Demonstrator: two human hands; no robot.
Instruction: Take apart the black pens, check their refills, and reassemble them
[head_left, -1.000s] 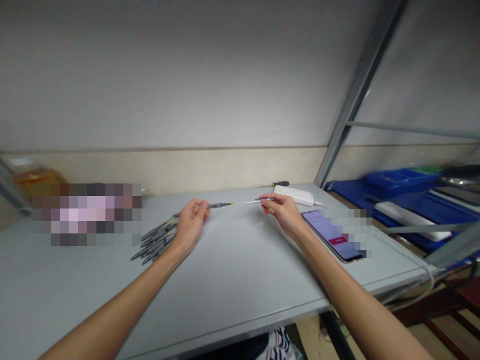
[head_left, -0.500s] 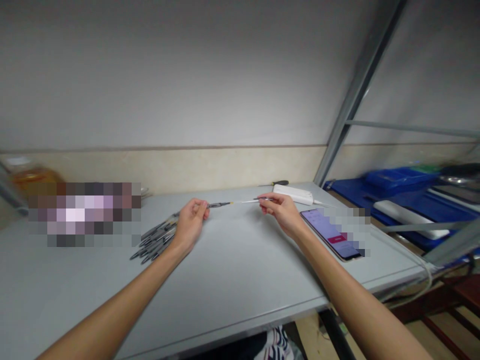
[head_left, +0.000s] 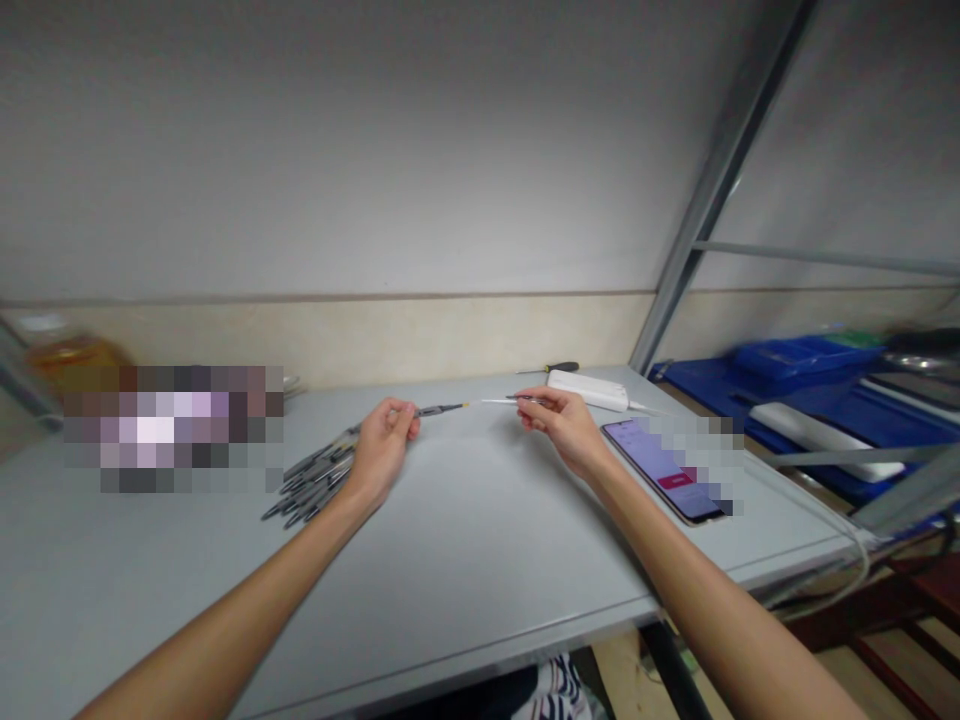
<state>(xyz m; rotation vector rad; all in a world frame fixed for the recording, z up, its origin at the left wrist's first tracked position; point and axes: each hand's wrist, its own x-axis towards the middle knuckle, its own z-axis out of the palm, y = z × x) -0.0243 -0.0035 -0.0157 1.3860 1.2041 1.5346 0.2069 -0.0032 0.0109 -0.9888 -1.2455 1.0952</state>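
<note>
My left hand (head_left: pixel 382 445) is closed, pinching a grey pen (head_left: pixel 439 411) whose narrow end points right and finishes in a small yellowish tip. My right hand (head_left: pixel 559 420) is closed too, thumb against fingers, on a thin whitish pen refill (head_left: pixel 496 402) that points left. A small dark, shiny piece (head_left: pixel 517 398) shows at its fingertips; what it is I cannot make out. The two tips face each other with a short gap between them, above the table. Partly behind my left hand and wrist lies a pile of several grey pens (head_left: pixel 311 485).
On the grey table (head_left: pixel 480 560) a phone (head_left: pixel 660 470) lies right of my right hand. Behind that hand are a white power strip (head_left: pixel 589 390) and a screwdriver (head_left: pixel 559 368). A blurred-out patch and a jar (head_left: pixel 75 358) stand at left. A metal post (head_left: pixel 686 250) rises at right.
Both hands keep almost the same pose, still holding the pen and the refill. The whole view has shifted very slightly.
</note>
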